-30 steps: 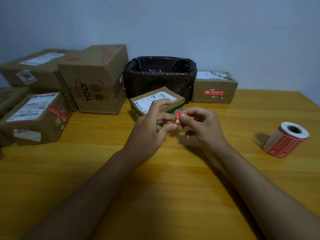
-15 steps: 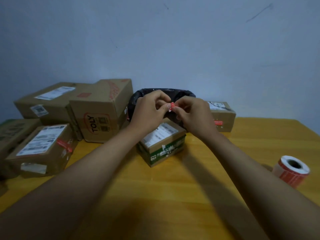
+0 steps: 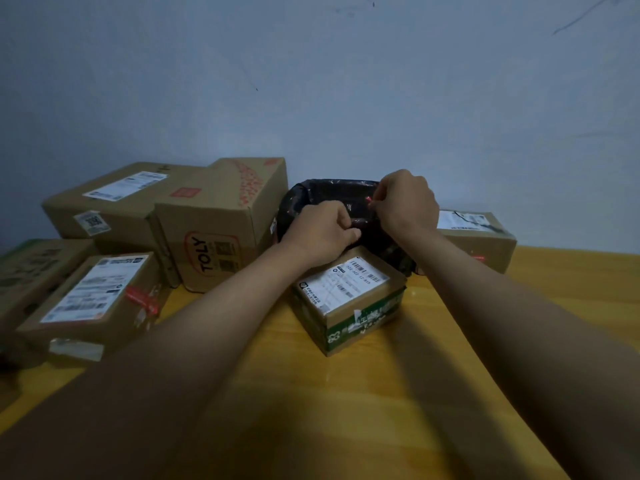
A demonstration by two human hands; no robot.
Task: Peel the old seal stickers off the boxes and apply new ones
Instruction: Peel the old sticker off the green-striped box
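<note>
My right hand (image 3: 407,204) pinches a small crumpled red sticker piece (image 3: 370,201) above the black-lined bin (image 3: 311,199). My left hand (image 3: 322,233) hovers at the bin's front rim with its fingers curled; I see nothing in them. Just below both hands sits a small cardboard box (image 3: 346,306) with a green band and a white shipping label on top. A box (image 3: 90,299) at the left carries a red seal sticker (image 3: 142,299). Another box (image 3: 481,237) behind my right arm shows a red seal on its front.
A large TOLY box (image 3: 221,230) and a flat box (image 3: 114,202) stand at the back left against the wall. One more box (image 3: 31,268) lies at the far left edge. The yellow wooden table (image 3: 346,393) stretches under my forearms.
Both hands rose from the small box to above the bin. They held the red piece together; now only the right hand pinches it. The view tilted up, and the sticker roll left the frame.
</note>
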